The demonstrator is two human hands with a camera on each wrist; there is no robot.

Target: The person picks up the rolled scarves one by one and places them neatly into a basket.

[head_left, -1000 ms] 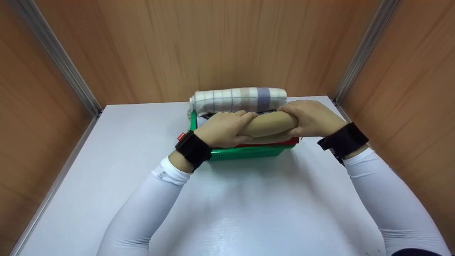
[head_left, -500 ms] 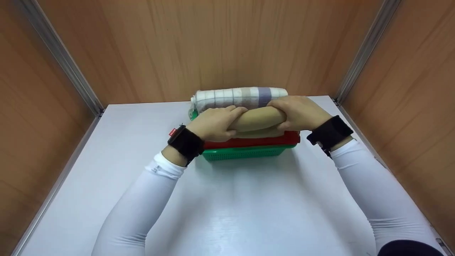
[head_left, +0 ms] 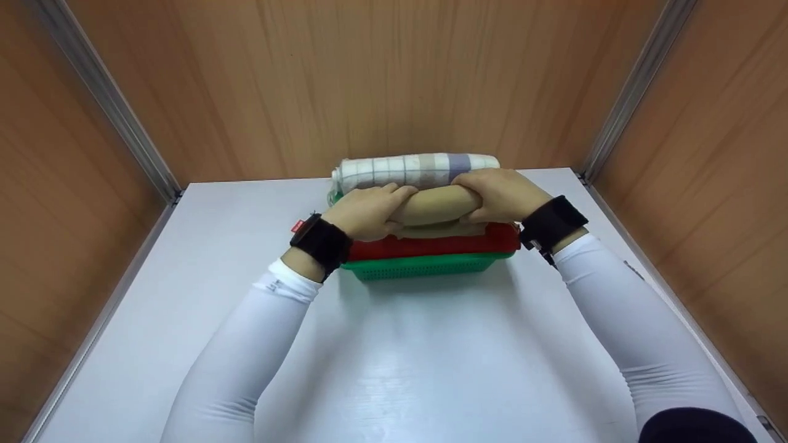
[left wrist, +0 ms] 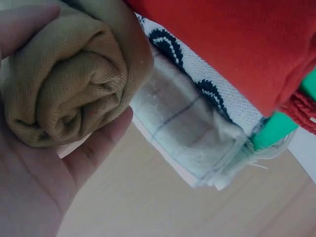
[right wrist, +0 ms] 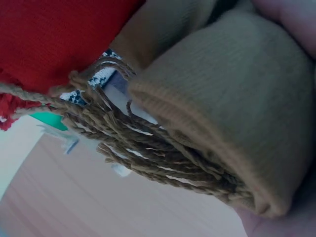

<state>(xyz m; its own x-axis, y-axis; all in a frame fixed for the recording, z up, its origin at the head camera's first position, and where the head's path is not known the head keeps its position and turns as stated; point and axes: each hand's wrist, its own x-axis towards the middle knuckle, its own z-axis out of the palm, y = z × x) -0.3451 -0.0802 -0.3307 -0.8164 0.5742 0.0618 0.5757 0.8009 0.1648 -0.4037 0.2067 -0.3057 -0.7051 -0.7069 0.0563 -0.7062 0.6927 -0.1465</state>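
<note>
Both hands hold a rolled tan scarf (head_left: 438, 205) over the green basket (head_left: 425, 267). My left hand (head_left: 366, 212) grips its left end; in the left wrist view the roll's coiled end (left wrist: 74, 94) sits between thumb and fingers. My right hand (head_left: 508, 194) grips the other end, where brown twisted fringe (right wrist: 148, 143) hangs loose in the right wrist view. Under the tan roll lies a red scarf (head_left: 425, 247) along the basket's near side. Behind it is a white plaid scarf (head_left: 394, 171), rolled up. A black-and-white knit scarf (left wrist: 202, 79) shows between the red and plaid ones.
The basket stands on a white table (head_left: 381, 369) near its back edge. A wood-grain panel (head_left: 400, 80) rises behind it, with further panels on the left and right. Metal rails (head_left: 111, 104) run along the corners.
Both hands have moved left and slightly back with the tan scarf. More of the red scarf now shows in front of it; the basket stays put.
</note>
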